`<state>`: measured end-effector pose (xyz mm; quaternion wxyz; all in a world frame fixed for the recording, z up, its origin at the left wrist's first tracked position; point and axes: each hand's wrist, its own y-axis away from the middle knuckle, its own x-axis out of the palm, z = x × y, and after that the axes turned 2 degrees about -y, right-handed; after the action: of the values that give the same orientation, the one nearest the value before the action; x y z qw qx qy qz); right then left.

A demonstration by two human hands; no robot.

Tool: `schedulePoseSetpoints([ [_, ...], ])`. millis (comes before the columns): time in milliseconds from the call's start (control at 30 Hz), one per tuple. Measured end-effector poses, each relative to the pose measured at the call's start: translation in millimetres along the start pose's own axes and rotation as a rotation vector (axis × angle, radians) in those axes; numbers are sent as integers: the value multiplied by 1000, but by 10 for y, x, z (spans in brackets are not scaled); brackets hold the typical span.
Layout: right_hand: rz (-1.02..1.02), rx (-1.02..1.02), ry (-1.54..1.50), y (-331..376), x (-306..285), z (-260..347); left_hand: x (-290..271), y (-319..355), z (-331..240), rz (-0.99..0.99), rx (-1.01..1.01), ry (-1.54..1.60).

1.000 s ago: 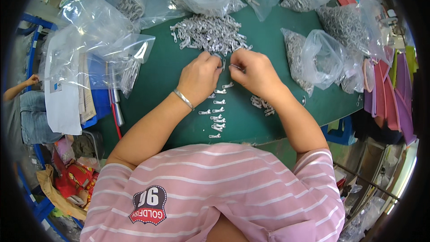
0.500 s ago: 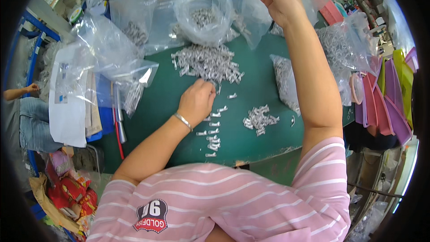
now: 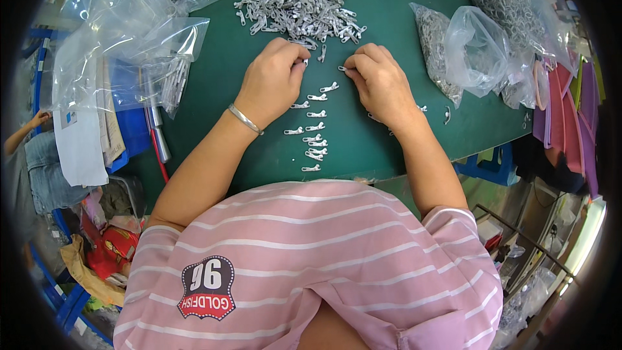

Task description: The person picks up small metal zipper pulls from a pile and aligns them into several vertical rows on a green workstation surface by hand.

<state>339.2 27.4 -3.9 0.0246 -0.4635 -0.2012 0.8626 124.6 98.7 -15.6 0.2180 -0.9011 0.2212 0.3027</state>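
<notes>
A heap of small silver metal zipper pulls [image 3: 301,11] lies on the green table [image 3: 220,71] just beyond my hands. My left hand [image 3: 272,78], with a silver bangle on the wrist, has its fingers closed on a small metal piece at the heap's near edge. Opposite it, my right hand [image 3: 379,81] pinches another small metal piece between fingertips. Between and below the hands, a loose column of sorted zipper pulls [image 3: 314,133] runs toward me. A smaller cluster lies mostly hidden under my right hand.
Clear plastic bags of metal parts sit on the left [image 3: 139,52], along the far edge, and on the right [image 3: 479,45]. Coloured sheets [image 3: 567,104] hang at the right edge. A metal tube [image 3: 157,139] lies at the table's left rim. Another person's arm [image 3: 26,129] shows far left.
My right hand, raised up toward the far bags half a second ago, has come back down to the table beside my left hand. The left hand stayed near the heap.
</notes>
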Motion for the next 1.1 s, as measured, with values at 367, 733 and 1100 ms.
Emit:
schedulePoseSetpoints([
  [367,-62,130,-76,53,-133,-22,16,85,-80,5,36,63],
  [733,-20,14,-104,76,58,73,40,80,-284,86,-118,245],
  [1100,251,560,-987,-768,-675,246,-114,80,-354,-105,-299,852],
])
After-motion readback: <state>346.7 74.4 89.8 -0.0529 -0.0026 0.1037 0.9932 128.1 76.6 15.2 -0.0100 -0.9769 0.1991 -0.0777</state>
